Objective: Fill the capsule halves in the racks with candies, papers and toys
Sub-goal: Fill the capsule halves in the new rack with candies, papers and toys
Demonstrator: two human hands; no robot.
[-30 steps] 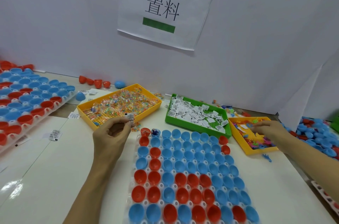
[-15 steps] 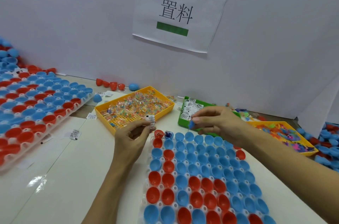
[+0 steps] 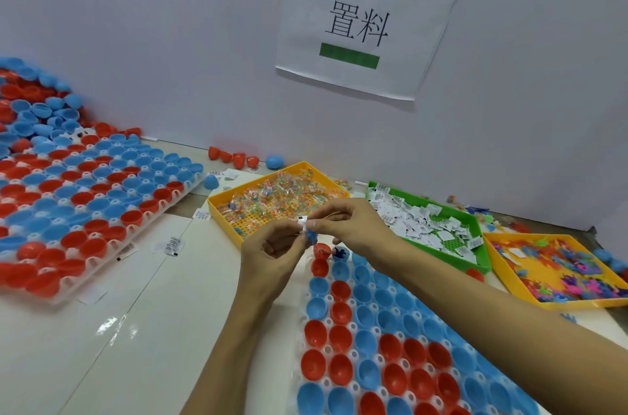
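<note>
A white rack (image 3: 355, 353) of red and blue capsule halves lies in front of me. My left hand (image 3: 272, 256) pinches a small folded paper (image 3: 302, 222) above the rack's far left corner. My right hand (image 3: 353, 227) meets it there and pinches a small blue toy (image 3: 311, 236). Just below them, a blue half (image 3: 340, 253) in the far row holds a dark blue toy. Behind the hands stand an orange tray of wrapped candies (image 3: 282, 190), a green tray of papers (image 3: 438, 227) and an orange tray of toys (image 3: 557, 270).
A second rack (image 3: 85, 204) full of capsule halves lies at the left, with a heap of loose halves (image 3: 30, 108) behind it. Loose papers (image 3: 173, 246) lie on the white table. A few loose red and blue halves (image 3: 238, 158) sit by the wall.
My right hand came from the toy tray over to my left hand, bringing a blue toy. The left hand stayed above the rack's far corner with its paper. My view swung right.
</note>
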